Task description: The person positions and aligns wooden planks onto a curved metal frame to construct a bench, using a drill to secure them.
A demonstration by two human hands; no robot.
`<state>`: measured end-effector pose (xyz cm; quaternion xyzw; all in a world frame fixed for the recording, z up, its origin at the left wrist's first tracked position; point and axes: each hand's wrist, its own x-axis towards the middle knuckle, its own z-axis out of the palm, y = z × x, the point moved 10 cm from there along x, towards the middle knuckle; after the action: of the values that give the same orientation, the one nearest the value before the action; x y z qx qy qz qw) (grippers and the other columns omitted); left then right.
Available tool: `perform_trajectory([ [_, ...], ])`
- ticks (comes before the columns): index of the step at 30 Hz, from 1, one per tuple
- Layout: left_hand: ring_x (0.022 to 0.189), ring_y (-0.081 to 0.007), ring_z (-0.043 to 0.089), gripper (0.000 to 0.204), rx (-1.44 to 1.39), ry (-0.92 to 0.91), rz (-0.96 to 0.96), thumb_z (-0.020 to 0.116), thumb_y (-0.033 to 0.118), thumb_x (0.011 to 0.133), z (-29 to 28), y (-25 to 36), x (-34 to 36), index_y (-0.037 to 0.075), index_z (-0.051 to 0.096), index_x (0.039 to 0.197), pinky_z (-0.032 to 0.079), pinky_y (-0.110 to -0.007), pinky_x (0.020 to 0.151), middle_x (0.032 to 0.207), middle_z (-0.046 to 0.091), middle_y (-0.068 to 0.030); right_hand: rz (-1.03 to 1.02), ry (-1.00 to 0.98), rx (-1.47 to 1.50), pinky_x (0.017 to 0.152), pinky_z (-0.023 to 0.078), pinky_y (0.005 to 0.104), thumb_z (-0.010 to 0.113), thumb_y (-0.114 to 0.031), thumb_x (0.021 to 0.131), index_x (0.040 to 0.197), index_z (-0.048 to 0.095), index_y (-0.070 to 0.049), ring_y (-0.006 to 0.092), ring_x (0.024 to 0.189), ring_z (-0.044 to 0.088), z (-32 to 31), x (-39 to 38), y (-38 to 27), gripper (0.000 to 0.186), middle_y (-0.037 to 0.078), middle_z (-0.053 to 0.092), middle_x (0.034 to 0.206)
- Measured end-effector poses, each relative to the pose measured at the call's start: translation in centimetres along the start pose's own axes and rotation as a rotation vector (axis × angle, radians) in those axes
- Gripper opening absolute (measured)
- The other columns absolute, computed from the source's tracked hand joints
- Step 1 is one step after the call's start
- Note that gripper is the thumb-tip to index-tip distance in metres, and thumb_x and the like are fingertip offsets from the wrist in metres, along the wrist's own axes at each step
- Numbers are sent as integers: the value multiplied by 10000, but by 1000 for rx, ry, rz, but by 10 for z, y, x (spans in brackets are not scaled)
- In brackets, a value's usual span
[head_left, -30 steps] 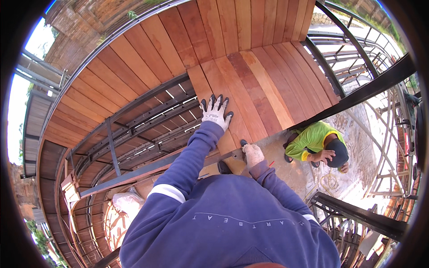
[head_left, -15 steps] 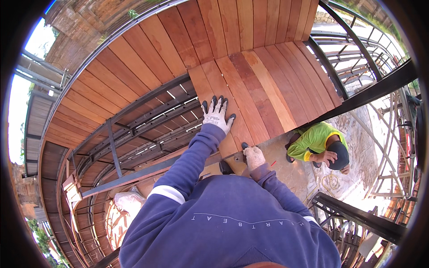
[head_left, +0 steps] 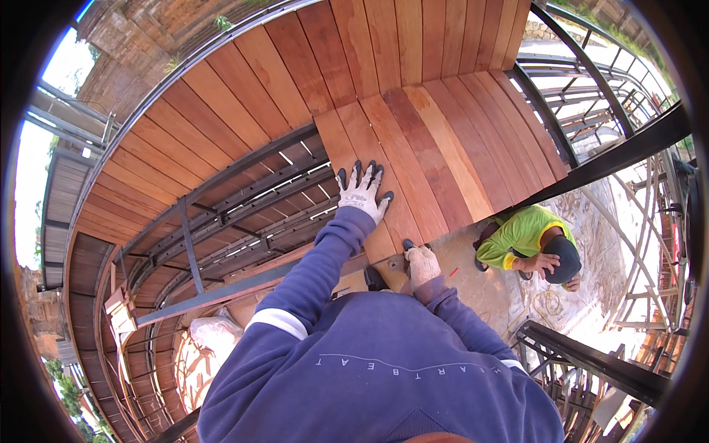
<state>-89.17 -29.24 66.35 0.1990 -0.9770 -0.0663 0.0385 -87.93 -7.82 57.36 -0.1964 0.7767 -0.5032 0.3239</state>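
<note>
My left hand [head_left: 362, 192], in a pale glove with black fingertips, lies with fingers spread on the leftmost of the reddish wooden planks [head_left: 334, 140] laid side by side over a dark steel frame [head_left: 244, 193]. At the lower edge of those planks my right hand [head_left: 421, 264] is closed on the board edge, a dark thumb tip showing at the top and the other fingers mostly hidden.
A co-worker [head_left: 533, 238] in a bright green top and dark cap is bent down below the planks at the right. A curved planked band [head_left: 221, 88] runs above, with dark beams [head_left: 613, 155] at the right and a plastic bundle [head_left: 213, 332] at lower left.
The planks and both my hands sit slightly lower and further right in the picture, as the view shifts a little. My hands keep their places on the boards.
</note>
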Motion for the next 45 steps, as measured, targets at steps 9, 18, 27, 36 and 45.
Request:
perform_trajectory([
  [9,1509,-340,211,659,-21,29,-10,521,463,957,-4,1,0,187,379,1538,33,-554,1225,1622,277,-139,26,-20,1,828,491,432,561,-173,933,1024,628,15,363,935,624,0,1,-6,219,234,646,983],
  [18,1512,-336,202,666,-13,19,-12,516,471,958,-4,1,0,179,375,1540,25,-559,1225,1621,282,-134,49,-28,7,804,478,412,522,-210,949,973,632,35,317,907,608,0,3,-10,270,223,637,966],
  [27,1512,-339,204,667,-20,31,-2,509,476,959,-3,0,0,174,377,1539,32,-568,1222,1619,287,-135,82,-25,49,780,489,397,561,-207,942,993,630,16,310,861,610,-5,-3,-24,239,207,635,961],
  [36,1510,-334,210,668,13,1,-18,527,472,955,0,0,2,200,370,1545,44,-535,1232,1626,275,-122,7,-2,92,814,508,394,617,-188,913,1055,613,3,298,882,628,6,11,22,238,171,642,944],
  [45,1522,-310,187,674,54,-30,-25,456,518,977,7,-2,3,211,329,1563,1,-555,1225,1639,253,-105,261,62,344,710,446,334,564,-246,908,896,637,21,177,770,545,-1,-1,-1,277,82,583,776],
])
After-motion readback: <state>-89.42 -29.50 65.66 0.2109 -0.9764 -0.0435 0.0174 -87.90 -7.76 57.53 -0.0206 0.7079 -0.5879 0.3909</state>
